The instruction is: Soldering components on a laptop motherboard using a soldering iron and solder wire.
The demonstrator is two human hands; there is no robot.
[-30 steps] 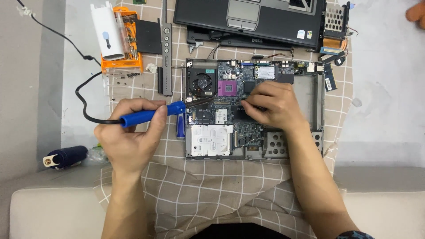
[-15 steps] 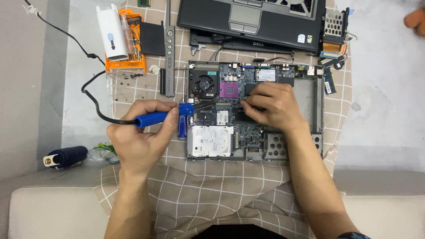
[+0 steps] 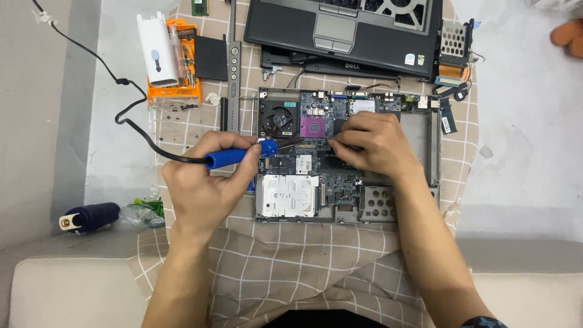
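The blue-handled soldering iron (image 3: 240, 157), gripped in the closed left hand (image 3: 203, 185), is now brought closer over the opened laptop base (image 3: 340, 161) (its tip just below the fan (image 3: 279, 118)), while the right hand (image 3: 370, 146) is kept pinched on the board.

There is one camera, worn on the person's head. It looks almost straight down, from close above the work. The open grey laptop base with its green circuit board (image 3: 346, 164) sits near the middle of the picture. The beige checked cloth (image 3: 291, 261) fills the lower part. Both forearms come in from the bottom edge. The far side of the table is at the top
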